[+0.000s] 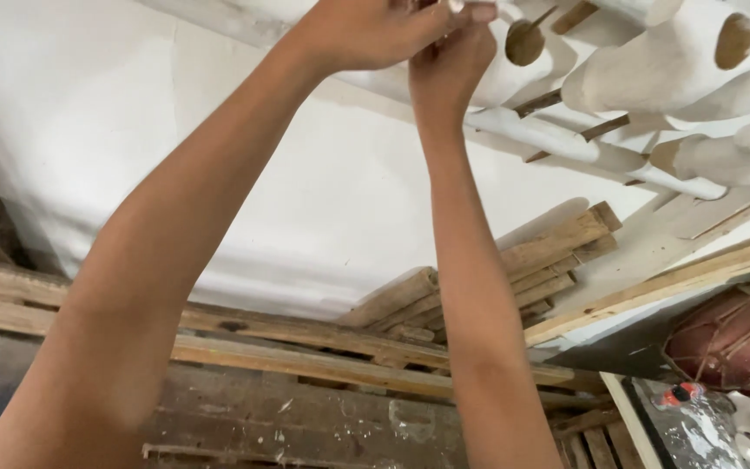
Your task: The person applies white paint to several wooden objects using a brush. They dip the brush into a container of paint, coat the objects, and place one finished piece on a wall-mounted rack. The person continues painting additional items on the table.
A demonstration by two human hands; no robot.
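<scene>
Both arms reach up to the top edge of the view. My left hand (366,33) and my right hand (449,65) meet there, fingers closed together on a small white piece (479,10) that the frame edge partly cuts off. Just right of the hands hang several white, rounded plaster-like forms (653,69) with brown round ends, set on thin wooden sticks (605,128). The nearest form (514,74) touches or almost touches my right hand; I cannot tell whether the small piece belongs to it.
A white wall (323,191) fills the background. Short wooden sticks (523,265) are piled against it above rough planks (288,352). A pale wooden rail (679,278) runs at the right, with a reddish round object bound in strips (731,339) and clear plastic sheeting (696,426) below.
</scene>
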